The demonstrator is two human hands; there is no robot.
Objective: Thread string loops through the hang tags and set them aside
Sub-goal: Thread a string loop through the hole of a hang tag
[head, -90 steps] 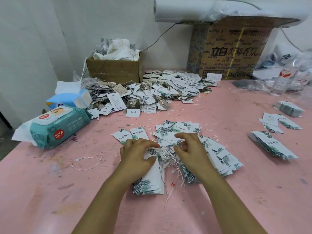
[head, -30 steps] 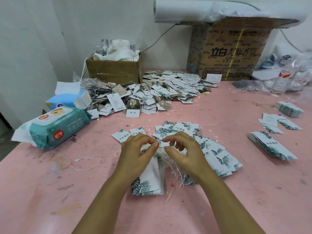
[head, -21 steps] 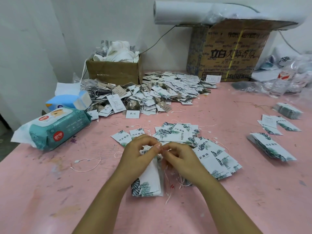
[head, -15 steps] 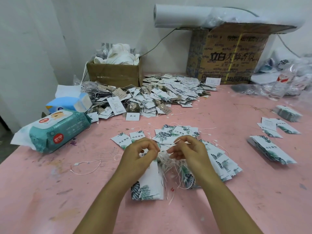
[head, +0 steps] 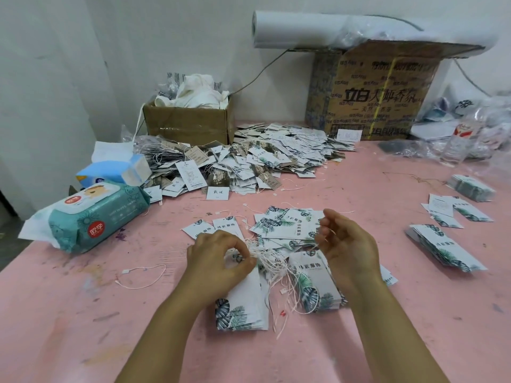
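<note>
A stack of white hang tags with green leaf print (head: 243,308) lies on the pink table (head: 83,313) under my left hand (head: 218,261), whose thumb and forefinger pinch the stack's top end. A tangle of white string loops (head: 272,262) spreads between my hands. My right hand (head: 345,244) is lifted to the right and pinches one thin string that runs back toward the tangle. A second leaf-print stack (head: 315,286) lies beside my right wrist. More loose tags (head: 284,225) fan out behind both hands.
A big heap of strung tags (head: 249,161) fills the back middle. A wet-wipe pack (head: 91,217) and tissue pack (head: 116,170) sit at left. Two cardboard boxes (head: 188,123) (head: 373,92) stand at the wall. Tag stacks (head: 445,247) lie at right. A loose string loop (head: 141,277) lies at left.
My right hand has moved away to the right and upward from the left hand, drawing one string out of the tangle. My left hand stays pinched on the stack's top.
</note>
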